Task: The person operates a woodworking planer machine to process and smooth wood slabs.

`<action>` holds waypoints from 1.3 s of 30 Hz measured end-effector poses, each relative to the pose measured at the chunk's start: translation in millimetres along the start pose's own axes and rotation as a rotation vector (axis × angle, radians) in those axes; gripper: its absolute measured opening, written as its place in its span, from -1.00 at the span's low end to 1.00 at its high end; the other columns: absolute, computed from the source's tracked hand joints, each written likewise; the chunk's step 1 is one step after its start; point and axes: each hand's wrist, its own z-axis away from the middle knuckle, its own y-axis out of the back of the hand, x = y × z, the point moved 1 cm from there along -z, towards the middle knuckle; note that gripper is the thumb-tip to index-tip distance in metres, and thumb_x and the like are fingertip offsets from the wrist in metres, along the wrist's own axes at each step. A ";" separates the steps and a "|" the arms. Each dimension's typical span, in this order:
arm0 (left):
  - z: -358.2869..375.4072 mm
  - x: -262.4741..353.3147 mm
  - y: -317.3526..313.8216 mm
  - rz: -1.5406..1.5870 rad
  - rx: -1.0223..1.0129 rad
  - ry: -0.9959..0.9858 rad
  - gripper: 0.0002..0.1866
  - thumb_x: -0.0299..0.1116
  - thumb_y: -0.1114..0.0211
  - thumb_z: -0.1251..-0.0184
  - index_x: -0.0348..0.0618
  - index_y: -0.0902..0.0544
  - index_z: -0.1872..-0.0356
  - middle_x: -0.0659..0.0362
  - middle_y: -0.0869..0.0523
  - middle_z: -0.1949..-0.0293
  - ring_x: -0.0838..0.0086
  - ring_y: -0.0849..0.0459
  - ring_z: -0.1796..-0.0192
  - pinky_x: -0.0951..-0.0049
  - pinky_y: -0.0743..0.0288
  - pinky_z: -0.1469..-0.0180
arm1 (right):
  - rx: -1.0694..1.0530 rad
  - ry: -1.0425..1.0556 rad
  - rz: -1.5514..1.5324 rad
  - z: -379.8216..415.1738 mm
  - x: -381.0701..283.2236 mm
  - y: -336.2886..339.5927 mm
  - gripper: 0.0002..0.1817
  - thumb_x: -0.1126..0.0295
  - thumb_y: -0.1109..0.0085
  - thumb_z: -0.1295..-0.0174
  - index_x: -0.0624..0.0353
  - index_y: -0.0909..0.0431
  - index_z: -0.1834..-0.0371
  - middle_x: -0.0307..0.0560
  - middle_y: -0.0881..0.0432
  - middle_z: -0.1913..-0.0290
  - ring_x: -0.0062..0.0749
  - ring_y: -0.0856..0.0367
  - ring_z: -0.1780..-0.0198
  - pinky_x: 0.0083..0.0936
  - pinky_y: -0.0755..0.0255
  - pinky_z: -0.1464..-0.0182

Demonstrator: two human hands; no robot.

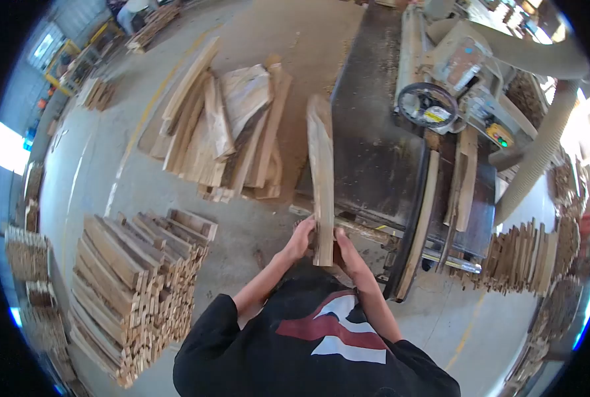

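Observation:
I hold a long rough wooden slab (pixel 321 165) upright-looking in the view, pointing away from me. My left hand (pixel 301 239) grips its near end from the left side. My right hand (pixel 345 246) grips the same end from the right. The slab's far end reaches toward the dark machine table (pixel 374 152), close to its left edge.
A loose heap of irregular boards (pixel 225 132) lies on the concrete floor ahead. A neat stack of cut timber (pixel 133 284) stands at my left. The saw machine with a handwheel (pixel 427 106) and dust hoses (pixel 540 152) is on the right, with more wood stacks (pixel 520 261) beyond.

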 end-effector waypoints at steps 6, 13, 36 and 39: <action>-49.6 -56.1 -50.0 -0.327 -0.350 0.350 -0.53 -0.05 -0.22 -0.53 -0.35 -0.59 -0.05 -0.12 -0.76 0.16 0.17 -0.76 0.07 0.25 -0.56 0.02 | 0.470 -0.088 0.491 7.2 6.5 45.8 -0.43 0.12 -0.14 -0.45 0.26 -0.39 -0.38 0.06 -0.68 -0.11 -0.19 -0.73 0.00 -0.36 -0.65 0.09; -27.7 -6.9 -86.2 -0.620 -0.283 0.341 -0.10 0.03 -0.36 -0.42 -0.29 -0.16 -0.56 -0.06 -0.78 0.08 0.18 -0.76 -0.05 0.24 -0.55 -0.11 | 0.516 -0.176 0.055 29.9 59.4 87.9 -0.39 0.15 -0.26 -0.42 0.25 -0.35 -0.41 0.03 -0.65 -0.11 -0.20 -0.75 -0.03 -0.39 -0.62 -0.02; -105.1 -54.0 -298.0 -1.306 -0.136 -0.254 -0.40 -0.19 0.07 -0.63 -0.38 -0.24 -0.53 -0.09 -0.14 -0.61 0.06 0.05 -0.68 -0.13 0.06 -0.57 | 0.920 0.138 -0.455 37.7 12.2 141.8 -0.40 -0.20 0.20 -0.58 0.14 -0.56 0.18 -0.27 -0.56 0.46 -0.57 -0.39 0.57 -0.54 -0.18 0.56; -150.6 -67.0 -307.9 -1.253 -0.040 -0.320 -0.43 -0.20 0.12 -0.66 -0.37 -0.26 -0.52 -0.09 -0.36 -0.52 0.04 -0.09 -0.65 -0.11 0.04 -0.57 | 1.001 0.158 -0.388 -2.9 -7.2 172.7 -0.41 -0.13 0.15 -0.56 0.20 -0.60 0.26 -0.22 -0.58 0.50 -0.55 -0.40 0.62 -0.48 -0.14 0.63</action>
